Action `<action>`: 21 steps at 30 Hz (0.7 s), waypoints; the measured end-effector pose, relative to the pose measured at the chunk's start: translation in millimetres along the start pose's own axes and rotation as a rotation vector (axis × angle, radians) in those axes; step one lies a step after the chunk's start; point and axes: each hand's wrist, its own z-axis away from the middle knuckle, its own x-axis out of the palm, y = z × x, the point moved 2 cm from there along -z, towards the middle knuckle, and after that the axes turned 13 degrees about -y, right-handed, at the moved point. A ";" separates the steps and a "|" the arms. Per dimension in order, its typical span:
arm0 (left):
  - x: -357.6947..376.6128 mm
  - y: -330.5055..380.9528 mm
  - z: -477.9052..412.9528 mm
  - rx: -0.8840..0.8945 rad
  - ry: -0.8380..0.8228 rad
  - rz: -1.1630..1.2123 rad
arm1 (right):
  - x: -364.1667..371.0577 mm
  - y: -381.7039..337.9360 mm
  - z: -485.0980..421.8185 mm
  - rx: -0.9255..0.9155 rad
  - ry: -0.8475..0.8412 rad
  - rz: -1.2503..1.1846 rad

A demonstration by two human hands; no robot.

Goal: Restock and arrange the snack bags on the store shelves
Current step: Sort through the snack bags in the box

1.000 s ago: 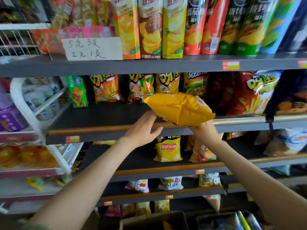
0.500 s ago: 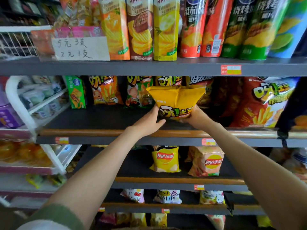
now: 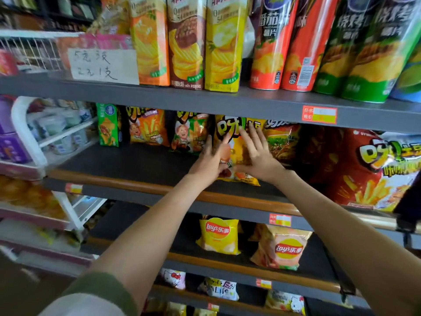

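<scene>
I am pressing my left hand (image 3: 211, 157) and my right hand (image 3: 258, 153) flat against the front of the glossy yellow plastic snack bag (image 3: 237, 144), with the fingers of both straight, spread and gripping nothing. The bag is standing upright on the dark grey shelf (image 3: 136, 160), slightly forward of the green-and-orange crisp bag (image 3: 190, 133) to its left and the orange crisp bag (image 3: 281, 140) to its right.
</scene>
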 end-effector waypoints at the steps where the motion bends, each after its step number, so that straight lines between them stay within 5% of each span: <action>1: 1.2 -0.8 -2.5 -0.009 0.014 -0.020 | 1.9 0.5 0.5 -0.011 -0.060 0.068; 9: -5.4 -7.7 -16.8 -0.108 0.189 -0.353 | 15.2 -4.4 -18.5 0.107 0.019 0.413; 14: -6.9 -3.0 -3.7 -0.121 0.099 -0.214 | 23.1 -26.4 -20.2 0.219 0.052 0.402; 21: 36.4 -32.3 90.8 0.212 0.415 0.017 | 67.5 -99.3 29.5 -0.003 0.419 0.112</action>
